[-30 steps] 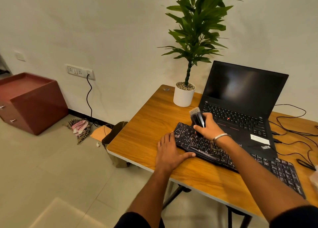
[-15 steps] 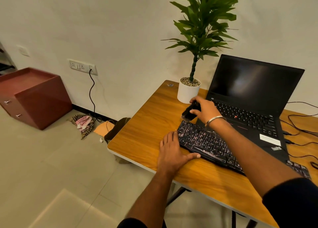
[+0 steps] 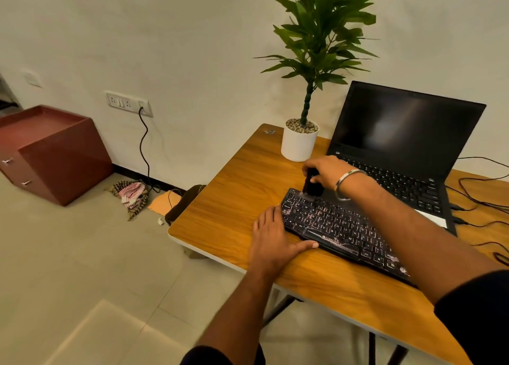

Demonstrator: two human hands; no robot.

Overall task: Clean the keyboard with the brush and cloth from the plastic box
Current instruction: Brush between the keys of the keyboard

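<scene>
A: Grip status?
B: Right hand (image 3: 326, 172) clasps brush (image 3: 311, 184), bristles on keyboard (image 3: 341, 229) far-left corner; left hand (image 3: 271, 243) flat (fingers straight) at keyboard's left edge, near table (image 3: 225, 199) edge.

You see a black keyboard (image 3: 338, 227) with pale legends on a honey-brown wood-grain table (image 3: 237, 196). At the far edge stand a white pot (image 3: 298, 145) with green leaves and a black laptop (image 3: 407, 133). The brush (image 3: 311, 184) is black.
</scene>
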